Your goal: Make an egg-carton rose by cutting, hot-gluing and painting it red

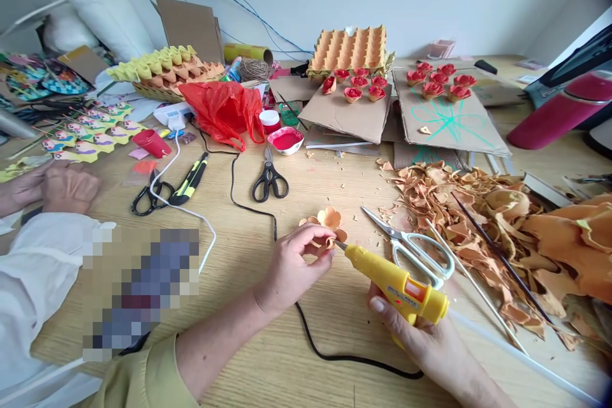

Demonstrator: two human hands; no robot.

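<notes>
Toward the left side of the pale wooden worktop (268, 370), a co-worker's clasped hands (71, 185) rest beside a painted yellow egg-carton strip (102, 134). A small red plastic cup (152, 143) lies tipped nearby, and a yellow-and-black utility knife (190, 180) lies closer to the middle. Toward the far edge, a crumpled red plastic bag (220, 111) sits just beside a white bowl of red paint (285, 142); black-handled scissors (270, 182) lie on the near side of the bowl.

Mid-worktop, the person's left hand (291, 264) makes a narrow pinch, holding a small curled orange piece (330, 243) at the very tips of thumb and index finger, with its end showing on the right. Just beyond the grip, orange petal-shaped cups (329, 218) lie on the worktop. To the right, the right hand (425, 341) is wrapped around the handle of a yellow plastic glue gun (382, 271), its nozzle aimed left at the curled piece; whether they touch, I cannot tell.

White-handled scissors (421, 252) lie open beyond the gun. Toward the far edge, red flowers (433, 90) stand on a flat brown cardboard sheet (442, 118). A heap of torn orange scraps (444, 201) spreads toward the worktop's right edge.
</notes>
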